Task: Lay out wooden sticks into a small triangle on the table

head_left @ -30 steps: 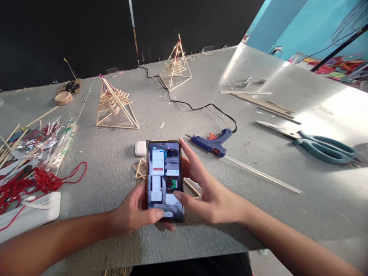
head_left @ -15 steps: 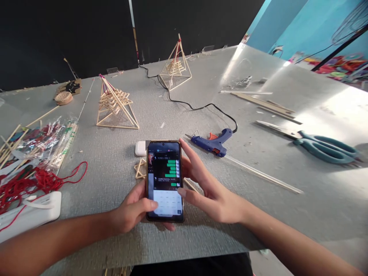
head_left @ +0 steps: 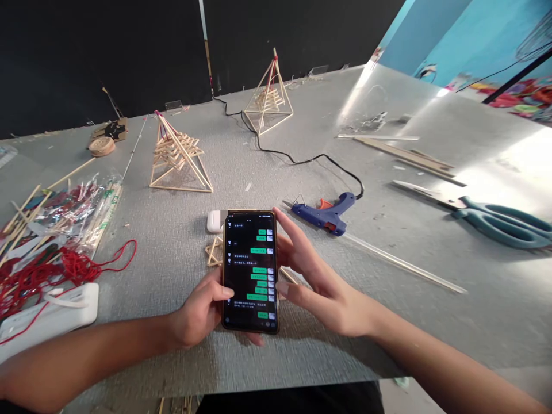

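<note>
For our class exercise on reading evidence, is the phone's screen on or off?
On: the phone shows green message bubbles against a dark background, with small icons along the screen's bottom edge.

The slim phone (head_left: 250, 267) is lit, its black screen showing a chat with green bubbles down the right side. It is held in portrait over the grey surface (head_left: 172, 368), screen facing the camera.

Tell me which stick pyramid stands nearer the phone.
The left-hand pyramid, with the magenta tip; the red-tipped pyramid stands farther back from the phone.
</note>
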The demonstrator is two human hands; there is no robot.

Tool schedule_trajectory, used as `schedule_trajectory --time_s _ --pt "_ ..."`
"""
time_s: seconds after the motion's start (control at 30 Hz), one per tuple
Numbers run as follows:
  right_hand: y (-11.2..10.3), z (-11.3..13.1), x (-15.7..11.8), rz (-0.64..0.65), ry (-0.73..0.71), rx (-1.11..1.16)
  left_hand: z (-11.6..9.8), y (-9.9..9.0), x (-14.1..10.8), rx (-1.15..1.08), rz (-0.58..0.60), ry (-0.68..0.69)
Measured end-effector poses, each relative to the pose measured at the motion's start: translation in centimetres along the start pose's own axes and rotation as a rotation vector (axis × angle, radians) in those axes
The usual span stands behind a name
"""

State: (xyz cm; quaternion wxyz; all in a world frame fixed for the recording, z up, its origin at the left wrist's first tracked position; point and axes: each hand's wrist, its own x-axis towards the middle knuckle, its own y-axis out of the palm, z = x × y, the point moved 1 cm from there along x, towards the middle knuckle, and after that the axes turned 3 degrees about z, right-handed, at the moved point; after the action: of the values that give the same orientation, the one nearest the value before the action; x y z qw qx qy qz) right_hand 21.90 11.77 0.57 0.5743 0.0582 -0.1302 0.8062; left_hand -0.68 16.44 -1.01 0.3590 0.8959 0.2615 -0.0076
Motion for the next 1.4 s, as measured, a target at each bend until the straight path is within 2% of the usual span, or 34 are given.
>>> schedule_trajectory --time_s 0.3,0.53,0.73,0.97,1.23,1.4 --pt "-0.08 -0.07 -0.07 0.002 -0.003 0.011 0.23 -0.2 -0.33 0.036 0.001 0.007" --pt "-0.09 -0.15 -0.12 0.008 -0.001 0.016 0.24 -0.13 0.26 -0.002 -0.049 -0.035" --pt "0.03 -0.03 0.14 0.0 -0.024 0.005 -0.01 0.03 0.2 0.02 0.029 0.017" --pt "0.33 -0.12 0.26 -0.037 -0.034 -0.037 -0.17 0.06 -0.02 0.01 0.021 0.013" --pt "-0.06 -0.04 0.02 -0.003 0.012 -0.001 0.17 -0.03 0.06 -0.016 0.076 0.059" --pt "-0.14 -0.03 -0.14 -0.01 0.032 0.013 -0.18 0.29 -0.01 0.034 0.005 0.022"
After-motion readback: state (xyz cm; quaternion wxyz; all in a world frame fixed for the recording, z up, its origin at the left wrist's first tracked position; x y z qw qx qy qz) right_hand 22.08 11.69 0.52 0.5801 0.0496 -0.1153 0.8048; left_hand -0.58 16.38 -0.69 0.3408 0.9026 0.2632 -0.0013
